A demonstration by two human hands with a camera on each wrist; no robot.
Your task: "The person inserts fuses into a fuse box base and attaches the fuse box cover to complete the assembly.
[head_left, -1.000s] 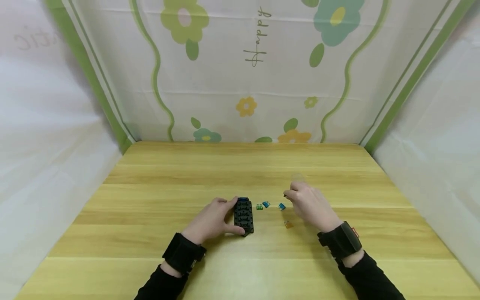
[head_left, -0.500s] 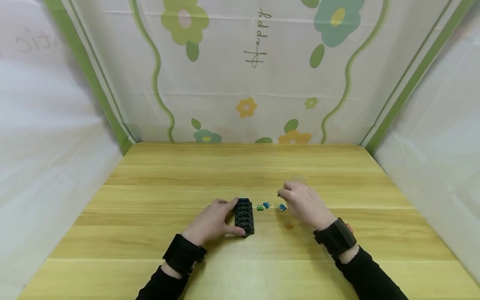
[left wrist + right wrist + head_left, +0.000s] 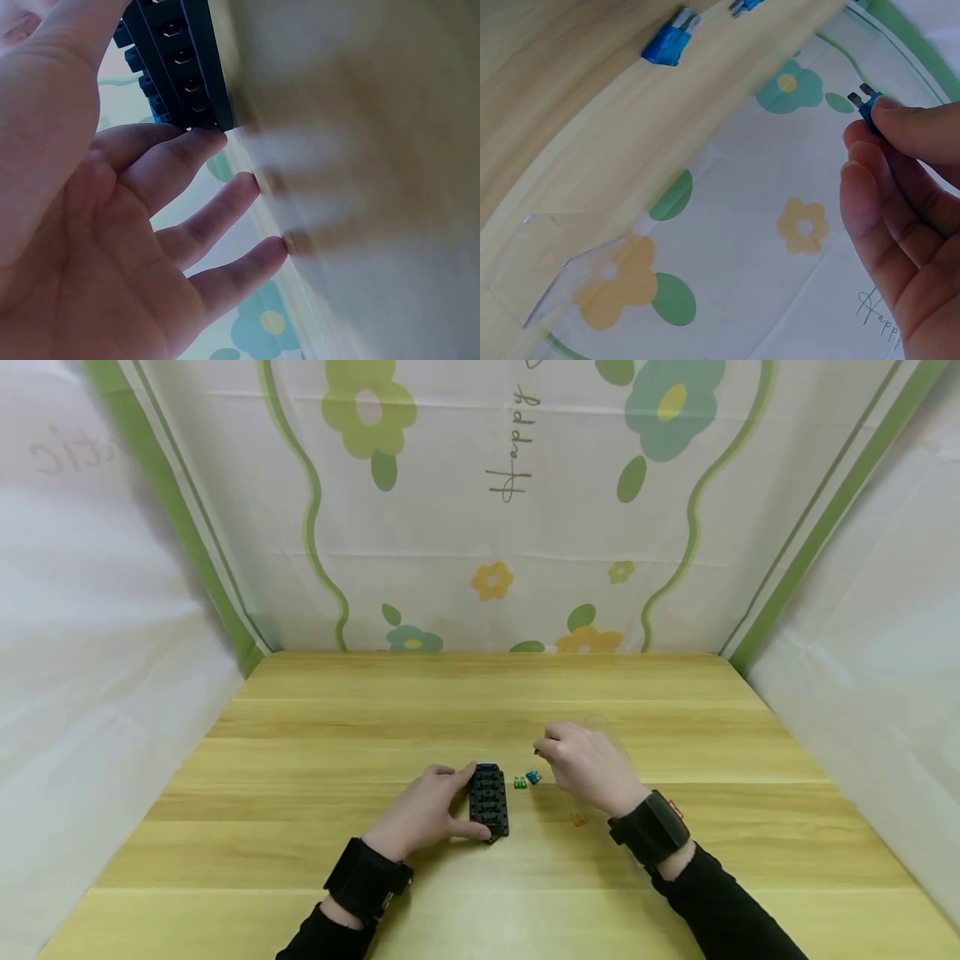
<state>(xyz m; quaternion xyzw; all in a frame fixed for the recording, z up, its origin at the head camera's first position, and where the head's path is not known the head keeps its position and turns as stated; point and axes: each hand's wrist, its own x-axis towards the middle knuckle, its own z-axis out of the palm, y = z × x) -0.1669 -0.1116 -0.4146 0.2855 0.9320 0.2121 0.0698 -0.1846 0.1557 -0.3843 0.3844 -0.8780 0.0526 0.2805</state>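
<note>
A black fuse block (image 3: 488, 802) lies on the table, a blue piece in its far end. My left hand (image 3: 427, 810) grips it along the left side, thumb at the near end and fingers at the far end; the left wrist view shows fingertips touching its end (image 3: 184, 67). My right hand (image 3: 592, 768) pinches a blue blade fuse (image 3: 870, 112) between thumb and index finger, prongs pointing outward, held above the table. Just right of the block lie a green blade fuse (image 3: 520, 782) and a blue one (image 3: 533, 777). The right wrist view shows another blue fuse (image 3: 667, 45).
An orange blade fuse (image 3: 578, 819) lies below the right hand. A clear plastic cover (image 3: 532, 262) lies beyond that hand, faint in the head view. The wooden table (image 3: 300, 760) ends at a flowered cloth backdrop (image 3: 435, 527), with white cloth at both sides.
My right hand has moved left toward the block with the pinched fuse, covering a loose blue fuse in the head view. The left hand keeps its grip on the block.
</note>
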